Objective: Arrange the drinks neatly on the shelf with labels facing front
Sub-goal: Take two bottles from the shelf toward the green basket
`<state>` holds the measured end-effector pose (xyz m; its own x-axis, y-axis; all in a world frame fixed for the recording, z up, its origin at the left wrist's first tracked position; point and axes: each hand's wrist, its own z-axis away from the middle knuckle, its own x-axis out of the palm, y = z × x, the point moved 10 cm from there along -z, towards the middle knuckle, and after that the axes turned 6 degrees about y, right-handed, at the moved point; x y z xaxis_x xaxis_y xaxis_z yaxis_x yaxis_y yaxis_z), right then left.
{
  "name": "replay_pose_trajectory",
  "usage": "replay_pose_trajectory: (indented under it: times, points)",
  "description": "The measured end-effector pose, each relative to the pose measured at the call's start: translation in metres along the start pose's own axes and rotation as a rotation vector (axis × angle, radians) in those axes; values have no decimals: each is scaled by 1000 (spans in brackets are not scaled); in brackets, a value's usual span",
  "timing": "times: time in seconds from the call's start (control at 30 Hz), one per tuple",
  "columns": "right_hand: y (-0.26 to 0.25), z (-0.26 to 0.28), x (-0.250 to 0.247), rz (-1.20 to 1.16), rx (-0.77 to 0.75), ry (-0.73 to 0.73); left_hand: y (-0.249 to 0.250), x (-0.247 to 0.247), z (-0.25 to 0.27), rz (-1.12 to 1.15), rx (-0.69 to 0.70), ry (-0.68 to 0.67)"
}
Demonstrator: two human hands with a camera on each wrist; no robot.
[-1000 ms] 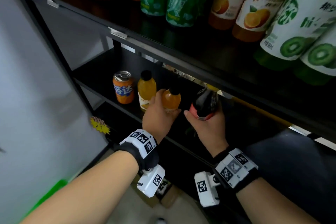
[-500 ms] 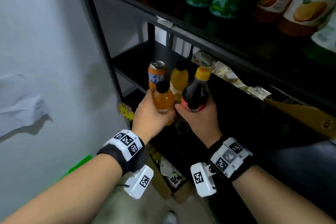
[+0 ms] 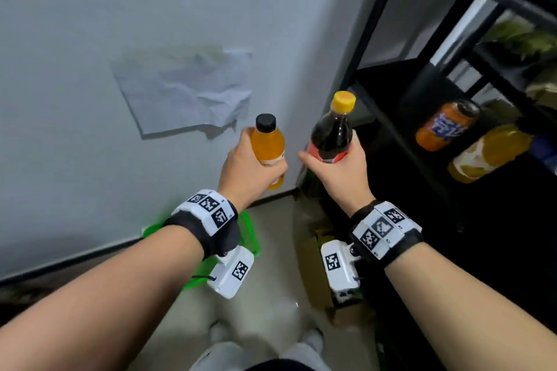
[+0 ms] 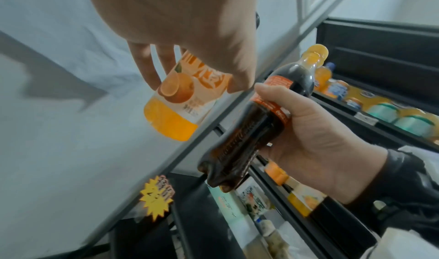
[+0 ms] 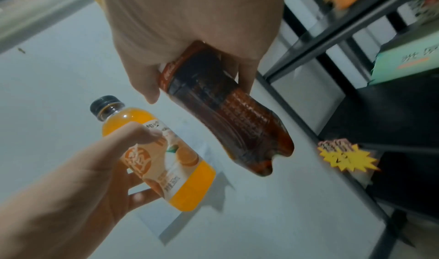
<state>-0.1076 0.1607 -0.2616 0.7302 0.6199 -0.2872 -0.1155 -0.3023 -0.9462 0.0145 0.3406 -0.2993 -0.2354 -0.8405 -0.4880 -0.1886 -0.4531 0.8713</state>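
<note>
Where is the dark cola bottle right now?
In the head view the cola bottle is off the shelf, held upright in the right hand, beside the orange juice bottle held in the left hand.

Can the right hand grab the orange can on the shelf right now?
Probably not: the right hand already grips the cola bottle, and the orange can stands farther right on the shelf.
</note>
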Motion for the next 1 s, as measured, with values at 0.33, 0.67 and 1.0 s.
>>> replay_pose_trajectory:
  times: [0.33, 0.67, 1.0]
  points:
    - [86, 19, 139, -18, 87, -222, -163, -28, 6, 54, -200, 82]
    - [288, 35, 287, -4, 163, -459, -399, 25, 8, -43, -362, 150]
    - [499, 34, 410, 28, 161, -521, -604, 136, -40, -62, -407, 119]
